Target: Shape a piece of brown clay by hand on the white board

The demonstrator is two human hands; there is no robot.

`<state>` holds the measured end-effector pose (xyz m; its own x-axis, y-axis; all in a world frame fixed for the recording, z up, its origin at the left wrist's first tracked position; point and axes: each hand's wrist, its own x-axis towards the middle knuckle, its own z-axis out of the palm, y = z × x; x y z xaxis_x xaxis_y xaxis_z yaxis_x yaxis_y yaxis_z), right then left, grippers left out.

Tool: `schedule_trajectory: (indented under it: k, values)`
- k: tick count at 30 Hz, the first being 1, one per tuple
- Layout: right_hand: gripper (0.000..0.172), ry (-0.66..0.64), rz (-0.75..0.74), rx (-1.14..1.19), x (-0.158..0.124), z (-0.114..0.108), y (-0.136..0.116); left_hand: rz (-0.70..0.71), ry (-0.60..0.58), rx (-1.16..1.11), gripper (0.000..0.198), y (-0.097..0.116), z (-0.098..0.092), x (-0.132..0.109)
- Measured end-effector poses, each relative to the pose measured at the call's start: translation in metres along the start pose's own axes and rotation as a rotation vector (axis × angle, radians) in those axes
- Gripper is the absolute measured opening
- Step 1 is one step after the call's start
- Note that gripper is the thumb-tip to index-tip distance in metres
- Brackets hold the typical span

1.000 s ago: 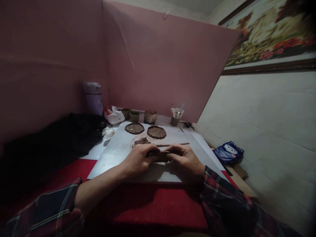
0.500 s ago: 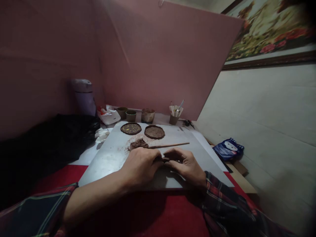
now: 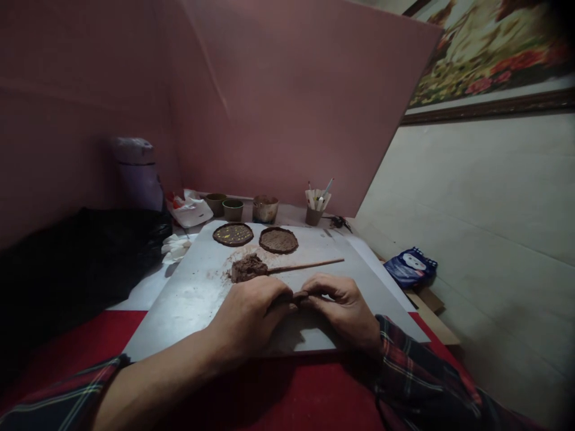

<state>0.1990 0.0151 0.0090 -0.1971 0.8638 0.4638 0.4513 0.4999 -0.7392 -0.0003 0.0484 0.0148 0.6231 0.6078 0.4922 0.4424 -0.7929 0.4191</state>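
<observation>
Between my two hands is a small piece of brown clay point(image 3: 300, 296), pinched at both ends above the front of the white board point(image 3: 188, 311). My left hand point(image 3: 255, 308) is closed on its left end, with the knuckles up and most of the fingers hidden. The thumb and fingertips of my right hand point(image 3: 339, 302) grip the right end. Just beyond my left hand lies a rough lump of brown clay point(image 3: 248, 267). A thin wooden stick point(image 3: 309, 265) runs rightward from the lump.
Farther back on the board lie a yellow-dotted brown disc point(image 3: 232, 234) and a plain brown disc point(image 3: 278, 240), both rimmed. Behind stand several cups, one a cup of pens point(image 3: 314, 214). A black bag point(image 3: 90, 257) and purple bottle point(image 3: 139, 176) are left; a blue pouch point(image 3: 411, 267) is right.
The view has shifted slightly. My hands have drawn a little apart and the clay piece between them shows more plainly. More of the clay lump is uncovered behind my left hand.
</observation>
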Motion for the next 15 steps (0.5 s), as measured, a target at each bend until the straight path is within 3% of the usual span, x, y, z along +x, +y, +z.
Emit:
schedule_trajectory:
  k: [9,15]
  values:
    - [0.006,-0.028,0.061,-0.038,0.0001,-0.0027,0.0020,-0.007,-0.036,-0.057,0.014,-0.0026,-0.0004,-0.0018]
    - [0.008,-0.083,-0.011,-0.021,-0.0007,-0.0031,0.0027,-0.013,-0.046,-0.037,0.014,-0.0015,-0.0019,-0.0033]
